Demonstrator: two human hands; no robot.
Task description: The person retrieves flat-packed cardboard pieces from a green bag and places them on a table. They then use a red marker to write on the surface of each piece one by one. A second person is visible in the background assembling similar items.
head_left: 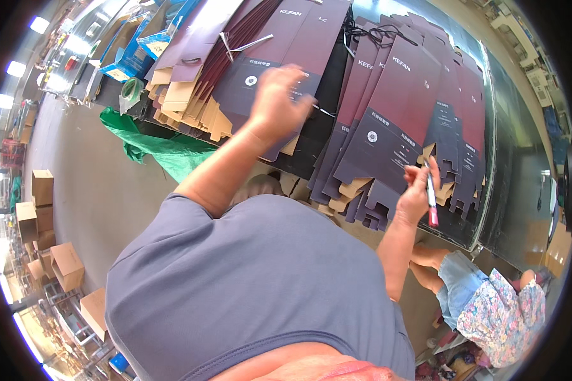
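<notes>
My left hand (277, 108) is over a stack of flat, purple-to-dark printed cartons (235, 95). Its thumb stands apart from the fingers and nothing shows in it; whether it touches the top carton I cannot tell. A white tie (251, 46) is knotted round this stack farther back. My right hand (415, 197) is closed on a slim marker pen (432, 200) with a white barrel and a red end. Under and beyond that hand, more flat cartons (394, 105) of the same print lie fanned in overlapping piles, their brown flaps toward me.
Black cord (387, 33) lies across the far end of the right piles. Blue boxes (126, 58) and a green tape roll (131, 90) are at the far left. Green cloth (165, 149) hangs off the table's near edge. A person in a floral top (498, 314) is at the lower right.
</notes>
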